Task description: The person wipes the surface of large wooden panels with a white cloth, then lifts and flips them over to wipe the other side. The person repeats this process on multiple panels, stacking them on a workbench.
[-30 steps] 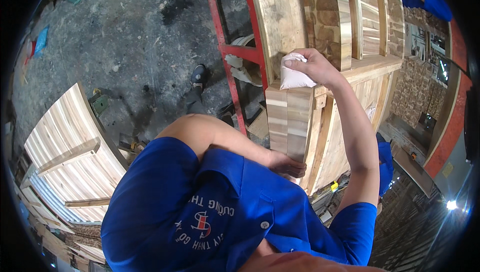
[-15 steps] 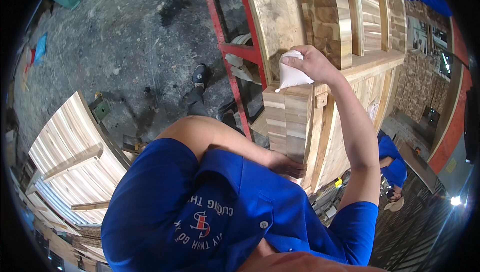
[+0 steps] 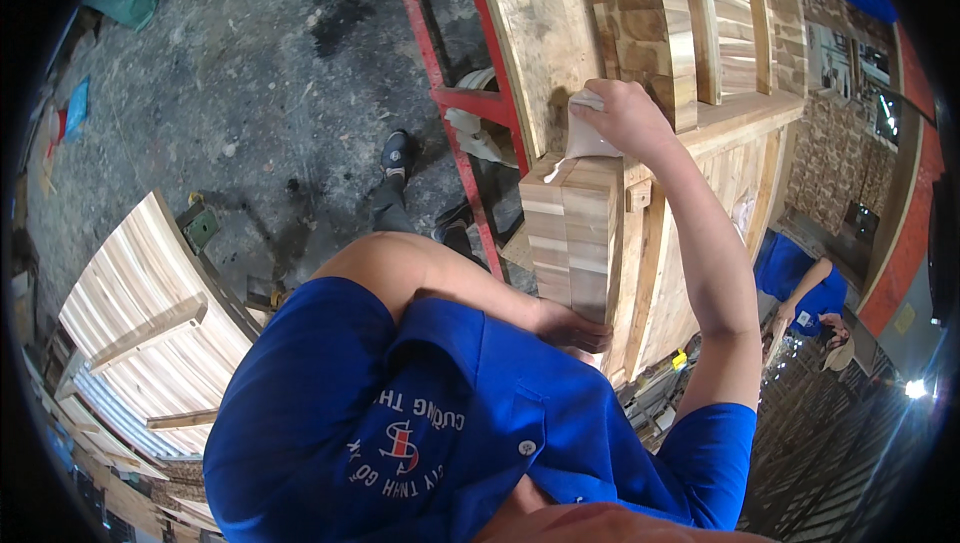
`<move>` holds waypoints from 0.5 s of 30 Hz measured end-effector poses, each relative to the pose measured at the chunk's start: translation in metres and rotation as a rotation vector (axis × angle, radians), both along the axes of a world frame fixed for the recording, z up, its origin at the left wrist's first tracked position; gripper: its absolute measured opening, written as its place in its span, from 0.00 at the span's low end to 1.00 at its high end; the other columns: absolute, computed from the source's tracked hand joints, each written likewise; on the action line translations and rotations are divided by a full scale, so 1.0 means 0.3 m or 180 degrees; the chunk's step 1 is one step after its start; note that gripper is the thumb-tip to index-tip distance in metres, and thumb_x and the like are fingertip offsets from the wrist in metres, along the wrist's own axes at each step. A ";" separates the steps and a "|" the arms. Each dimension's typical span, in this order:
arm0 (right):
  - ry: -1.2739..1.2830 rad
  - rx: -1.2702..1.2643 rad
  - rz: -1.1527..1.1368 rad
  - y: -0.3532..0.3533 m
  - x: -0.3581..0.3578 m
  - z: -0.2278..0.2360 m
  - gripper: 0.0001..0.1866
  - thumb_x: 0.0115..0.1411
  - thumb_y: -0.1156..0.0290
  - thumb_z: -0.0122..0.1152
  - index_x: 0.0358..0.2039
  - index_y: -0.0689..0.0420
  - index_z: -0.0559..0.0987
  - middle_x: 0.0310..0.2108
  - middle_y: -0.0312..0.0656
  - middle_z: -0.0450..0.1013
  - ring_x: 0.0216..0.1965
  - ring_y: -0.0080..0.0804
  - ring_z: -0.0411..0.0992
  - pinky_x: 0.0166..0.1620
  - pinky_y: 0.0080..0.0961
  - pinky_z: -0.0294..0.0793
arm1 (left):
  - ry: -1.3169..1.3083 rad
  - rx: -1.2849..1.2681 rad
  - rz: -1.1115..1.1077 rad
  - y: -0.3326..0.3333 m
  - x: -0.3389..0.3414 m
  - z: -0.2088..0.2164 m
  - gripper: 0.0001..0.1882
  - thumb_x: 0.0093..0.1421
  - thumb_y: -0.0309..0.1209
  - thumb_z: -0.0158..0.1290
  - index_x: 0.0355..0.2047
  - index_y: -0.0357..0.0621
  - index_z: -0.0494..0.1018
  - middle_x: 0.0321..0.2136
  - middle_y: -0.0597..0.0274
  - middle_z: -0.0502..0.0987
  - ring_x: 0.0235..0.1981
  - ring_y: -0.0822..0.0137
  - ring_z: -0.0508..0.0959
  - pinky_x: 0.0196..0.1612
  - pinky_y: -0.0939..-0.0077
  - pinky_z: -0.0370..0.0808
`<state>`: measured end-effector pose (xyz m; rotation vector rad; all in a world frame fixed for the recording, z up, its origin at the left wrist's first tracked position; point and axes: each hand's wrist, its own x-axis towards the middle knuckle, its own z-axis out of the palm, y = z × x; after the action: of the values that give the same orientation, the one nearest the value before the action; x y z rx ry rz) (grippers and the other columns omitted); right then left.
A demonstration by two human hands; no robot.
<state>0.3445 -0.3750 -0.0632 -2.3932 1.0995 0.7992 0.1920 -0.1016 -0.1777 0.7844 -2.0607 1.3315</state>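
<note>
A white cloth (image 3: 585, 138) is gripped in the closed fingers of the right hand (image 3: 625, 115) at the top of the wooden block (image 3: 568, 233), which is steadied below by the left hand (image 3: 572, 328); even pressure should be kept.

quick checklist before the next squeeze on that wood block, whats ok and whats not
1. Right hand grips the white squeeze bottle: ok.
2. Bottle tip sits over the top of the laminated wood block: ok, a white streak shows at the tip.
3. Left hand steadies the block low on its side: ok.
4. How much of the block's top is covered: cannot tell, the top is seen almost edge-on.
5. Block seated firmly against the wooden frame: cannot tell.
6. Other person in blue stays apart from the block: ok.
</note>
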 end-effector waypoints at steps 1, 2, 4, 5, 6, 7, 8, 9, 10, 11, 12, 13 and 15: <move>0.0022 -0.0014 0.0051 -0.003 -0.011 -0.003 0.21 0.57 0.55 0.61 0.41 0.61 0.79 0.34 0.56 0.77 0.40 0.52 0.76 0.45 0.40 0.74 | -0.0181 0.0026 0.0012 -0.015 0.027 0.018 0.19 0.65 0.41 0.35 0.53 0.49 0.61 0.56 0.51 0.63 0.60 0.53 0.61 0.66 0.51 0.51; 0.0049 -0.0028 0.0100 -0.008 -0.025 -0.010 0.21 0.57 0.55 0.61 0.41 0.61 0.79 0.35 0.55 0.77 0.40 0.53 0.76 0.45 0.40 0.74 | -0.0148 0.0292 -0.0290 -0.030 0.054 0.038 0.19 0.66 0.41 0.35 0.53 0.49 0.61 0.56 0.51 0.63 0.60 0.53 0.61 0.66 0.51 0.51; 0.0005 0.0026 -0.0004 -0.012 -0.026 0.002 0.21 0.57 0.55 0.61 0.41 0.60 0.80 0.35 0.55 0.77 0.39 0.53 0.75 0.44 0.41 0.74 | 0.0133 0.1093 -0.1213 -0.047 0.107 0.072 0.20 0.66 0.41 0.35 0.54 0.49 0.62 0.56 0.51 0.63 0.60 0.54 0.61 0.66 0.51 0.51; -0.0062 0.0085 -0.0135 -0.010 -0.021 0.023 0.21 0.57 0.55 0.61 0.40 0.60 0.80 0.34 0.55 0.77 0.39 0.53 0.76 0.44 0.40 0.74 | 0.0391 0.1613 -0.1816 -0.057 0.125 0.082 0.20 0.66 0.41 0.35 0.54 0.49 0.62 0.56 0.51 0.63 0.60 0.54 0.61 0.66 0.52 0.51; -0.0118 0.0144 -0.0276 -0.005 -0.015 0.049 0.20 0.57 0.55 0.61 0.40 0.60 0.80 0.34 0.55 0.77 0.39 0.52 0.76 0.44 0.40 0.74 | 0.0368 0.1647 -0.1890 -0.059 0.128 0.084 0.20 0.66 0.42 0.35 0.54 0.49 0.62 0.56 0.51 0.63 0.60 0.54 0.61 0.66 0.52 0.51; -0.0221 0.0172 -0.0365 -0.005 -0.015 0.069 0.20 0.57 0.56 0.61 0.40 0.61 0.80 0.34 0.55 0.77 0.38 0.51 0.76 0.43 0.39 0.75 | 0.0343 0.1680 -0.1964 -0.060 0.131 0.086 0.20 0.66 0.42 0.35 0.55 0.48 0.61 0.57 0.51 0.63 0.60 0.54 0.61 0.66 0.52 0.51; -0.0324 0.0201 -0.0455 -0.007 -0.018 0.088 0.20 0.57 0.56 0.61 0.40 0.61 0.80 0.33 0.54 0.78 0.37 0.49 0.77 0.42 0.38 0.75 | 0.0319 0.1715 -0.2037 -0.062 0.134 0.087 0.21 0.66 0.42 0.35 0.55 0.48 0.61 0.57 0.51 0.63 0.60 0.54 0.61 0.66 0.53 0.51; -0.0424 0.0225 -0.0554 -0.006 -0.022 0.110 0.20 0.58 0.56 0.62 0.40 0.62 0.80 0.32 0.54 0.78 0.36 0.47 0.78 0.40 0.37 0.75 | 0.0379 0.1700 -0.2064 -0.061 0.132 0.085 0.21 0.66 0.42 0.35 0.55 0.47 0.61 0.56 0.52 0.64 0.60 0.54 0.61 0.66 0.53 0.50; -0.0397 0.0342 -0.0697 -0.003 -0.019 0.135 0.20 0.58 0.56 0.62 0.40 0.62 0.80 0.32 0.53 0.78 0.35 0.45 0.78 0.39 0.36 0.75 | 0.0439 0.1686 -0.2089 -0.061 0.132 0.080 0.22 0.66 0.43 0.35 0.55 0.46 0.61 0.56 0.52 0.64 0.60 0.54 0.61 0.66 0.53 0.50; -0.0372 0.0461 -0.0836 -0.001 -0.013 0.161 0.20 0.58 0.56 0.61 0.40 0.63 0.80 0.31 0.52 0.78 0.34 0.43 0.78 0.38 0.35 0.76 | 0.0499 0.1674 -0.2110 -0.060 0.130 0.077 0.22 0.66 0.43 0.34 0.55 0.45 0.61 0.55 0.52 0.64 0.59 0.55 0.62 0.66 0.54 0.50; -0.0347 0.0574 -0.0985 0.002 -0.014 0.178 0.20 0.59 0.56 0.61 0.40 0.63 0.80 0.30 0.51 0.78 0.32 0.40 0.78 0.37 0.33 0.76 | 0.0592 0.1672 -0.1962 -0.053 0.120 0.075 0.22 0.66 0.43 0.34 0.55 0.44 0.61 0.54 0.52 0.65 0.59 0.55 0.62 0.66 0.54 0.50; -0.0333 0.0591 -0.0965 0.007 -0.020 0.184 0.20 0.59 0.56 0.61 0.40 0.63 0.80 0.30 0.51 0.78 0.32 0.39 0.78 0.36 0.33 0.76 | 0.0685 0.1671 -0.1808 -0.045 0.108 0.076 0.23 0.66 0.43 0.34 0.55 0.43 0.61 0.54 0.52 0.65 0.58 0.55 0.63 0.66 0.55 0.50; -0.0308 0.0620 -0.0928 0.012 -0.036 0.191 0.21 0.60 0.56 0.61 0.41 0.62 0.80 0.29 0.50 0.79 0.30 0.36 0.78 0.35 0.31 0.76 | 0.0779 0.1622 -0.1707 -0.041 0.096 0.071 0.23 0.67 0.43 0.34 0.54 0.41 0.61 0.53 0.52 0.66 0.58 0.55 0.63 0.66 0.55 0.50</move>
<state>0.3338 -0.3713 -0.0058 -2.0298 1.2332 0.6504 0.2208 -0.1140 -0.1565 0.4997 -2.2118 0.4046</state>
